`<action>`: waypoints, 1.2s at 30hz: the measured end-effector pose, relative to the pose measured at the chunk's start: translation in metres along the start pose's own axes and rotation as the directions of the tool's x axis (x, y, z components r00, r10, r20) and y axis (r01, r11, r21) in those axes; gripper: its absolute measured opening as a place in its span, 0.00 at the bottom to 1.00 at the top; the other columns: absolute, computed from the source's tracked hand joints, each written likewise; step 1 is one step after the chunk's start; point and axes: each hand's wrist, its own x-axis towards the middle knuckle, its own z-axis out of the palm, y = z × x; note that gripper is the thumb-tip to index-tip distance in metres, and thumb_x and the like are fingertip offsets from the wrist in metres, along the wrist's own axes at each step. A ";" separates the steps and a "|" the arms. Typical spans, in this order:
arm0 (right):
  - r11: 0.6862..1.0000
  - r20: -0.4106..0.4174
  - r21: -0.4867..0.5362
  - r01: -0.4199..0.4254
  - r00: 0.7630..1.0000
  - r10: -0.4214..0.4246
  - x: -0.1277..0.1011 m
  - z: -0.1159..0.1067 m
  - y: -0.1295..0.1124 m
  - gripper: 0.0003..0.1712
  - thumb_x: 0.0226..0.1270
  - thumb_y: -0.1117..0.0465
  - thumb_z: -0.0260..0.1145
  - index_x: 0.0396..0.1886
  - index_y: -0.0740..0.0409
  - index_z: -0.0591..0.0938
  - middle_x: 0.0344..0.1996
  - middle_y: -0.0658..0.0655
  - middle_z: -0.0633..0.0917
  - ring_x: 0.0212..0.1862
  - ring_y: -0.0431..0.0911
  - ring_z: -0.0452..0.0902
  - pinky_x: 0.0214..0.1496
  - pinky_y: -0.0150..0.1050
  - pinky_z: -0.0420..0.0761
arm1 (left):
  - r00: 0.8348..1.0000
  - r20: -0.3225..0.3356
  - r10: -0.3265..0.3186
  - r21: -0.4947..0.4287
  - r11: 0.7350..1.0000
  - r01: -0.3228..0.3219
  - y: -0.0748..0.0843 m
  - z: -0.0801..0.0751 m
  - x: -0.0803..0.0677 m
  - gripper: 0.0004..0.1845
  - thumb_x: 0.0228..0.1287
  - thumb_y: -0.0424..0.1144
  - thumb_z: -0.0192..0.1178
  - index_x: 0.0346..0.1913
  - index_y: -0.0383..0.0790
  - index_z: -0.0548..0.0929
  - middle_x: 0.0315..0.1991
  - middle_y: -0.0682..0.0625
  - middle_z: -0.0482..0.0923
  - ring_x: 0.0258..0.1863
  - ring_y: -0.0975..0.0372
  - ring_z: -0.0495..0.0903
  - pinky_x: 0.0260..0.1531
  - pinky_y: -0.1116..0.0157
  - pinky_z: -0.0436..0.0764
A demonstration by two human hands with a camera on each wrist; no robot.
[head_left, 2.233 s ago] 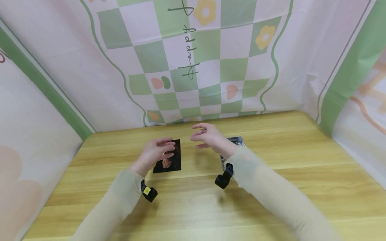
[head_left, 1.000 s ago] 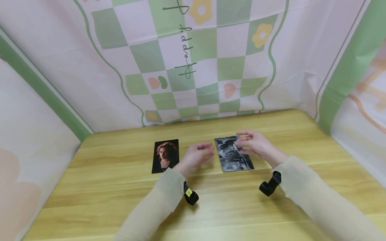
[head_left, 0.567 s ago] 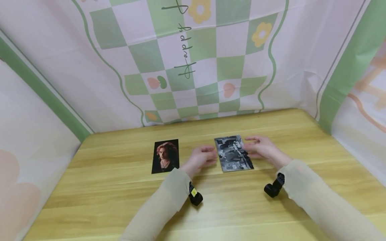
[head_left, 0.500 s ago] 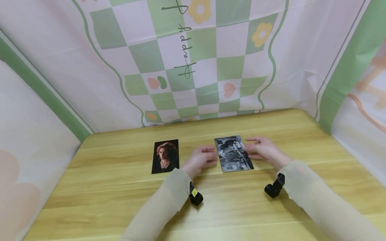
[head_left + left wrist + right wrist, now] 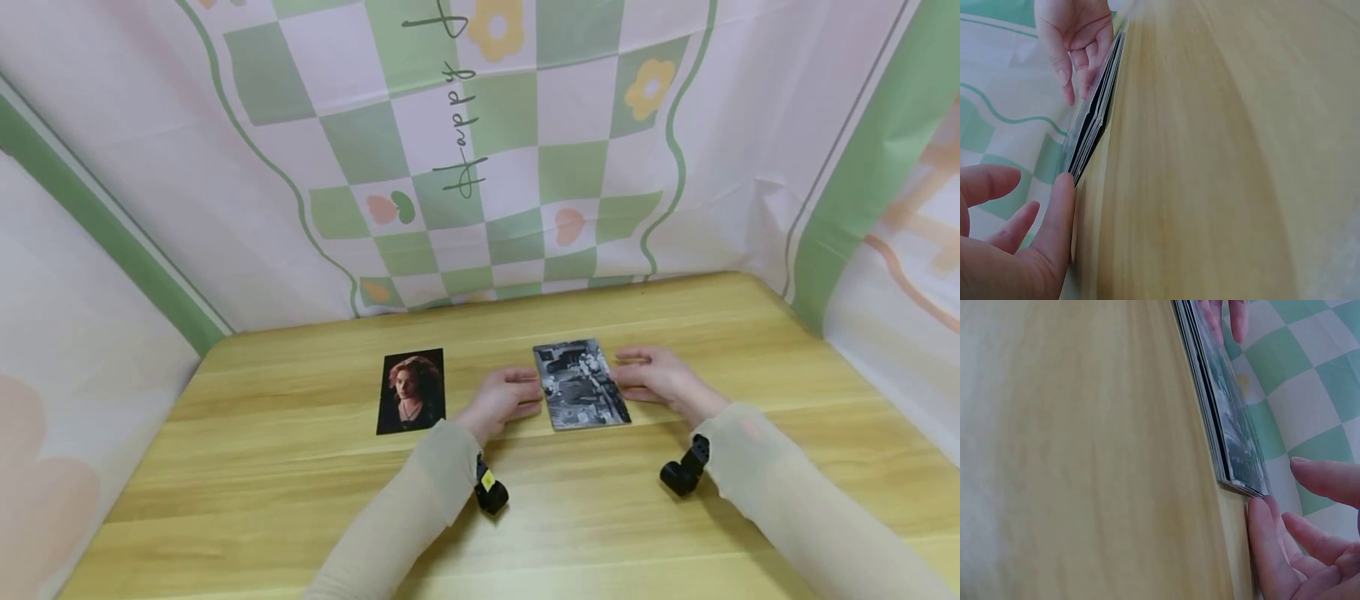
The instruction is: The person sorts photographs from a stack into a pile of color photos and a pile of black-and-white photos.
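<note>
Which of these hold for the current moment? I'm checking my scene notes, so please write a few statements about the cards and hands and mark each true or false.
1. A single portrait photo lies flat on the wooden table, apart from both hands. True.
2. The black-and-white stack of cards sits between the left hand and the right hand. True.
3. The right hand lifts the stack clear of the table. False: the stack lies on the table, with fingers at its sides.
4. The portrait photo lies on top of the stack. False: it lies off to the left, on its own.
5. Both hands have straight or relaxed fingers. True.
</note>
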 end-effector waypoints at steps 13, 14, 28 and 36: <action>1.000 -0.005 -0.021 -0.022 1.000 0.022 0.000 0.001 -0.002 0.38 0.69 0.63 0.58 0.70 0.75 0.52 0.65 0.76 0.64 0.49 0.43 0.79 0.55 0.40 0.82 | 1.000 0.004 -0.021 0.029 0.999 0.021 0.002 0.003 -0.001 0.21 0.67 0.28 0.54 0.62 0.29 0.70 0.55 0.38 0.76 0.50 0.54 0.80 0.50 0.63 0.83; 1.000 -0.005 -0.022 -0.021 1.000 0.021 0.000 0.001 -0.001 0.38 0.69 0.63 0.58 0.70 0.76 0.52 0.65 0.76 0.63 0.48 0.43 0.79 0.55 0.39 0.82 | 1.000 0.006 -0.019 0.032 0.999 0.019 0.002 0.003 -0.001 0.21 0.67 0.29 0.54 0.62 0.29 0.70 0.56 0.38 0.76 0.51 0.54 0.80 0.50 0.63 0.83; 0.999 -0.016 -0.025 -0.024 1.000 0.023 -0.001 0.000 -0.002 0.38 0.68 0.63 0.59 0.69 0.77 0.54 0.64 0.76 0.66 0.43 0.38 0.80 0.52 0.38 0.84 | 1.000 0.010 -0.009 0.032 0.999 0.009 0.004 0.005 -0.004 0.24 0.69 0.30 0.52 0.66 0.30 0.66 0.58 0.38 0.74 0.55 0.52 0.77 0.51 0.62 0.83; 1.000 -0.035 0.004 -0.021 0.999 0.021 0.001 -0.002 -0.001 0.36 0.68 0.65 0.59 0.68 0.76 0.55 0.58 0.71 0.75 0.39 0.35 0.80 0.51 0.37 0.84 | 1.000 -0.003 -0.001 0.037 0.999 0.001 0.007 0.006 -0.006 0.24 0.68 0.30 0.52 0.66 0.30 0.66 0.58 0.38 0.75 0.54 0.52 0.78 0.51 0.61 0.83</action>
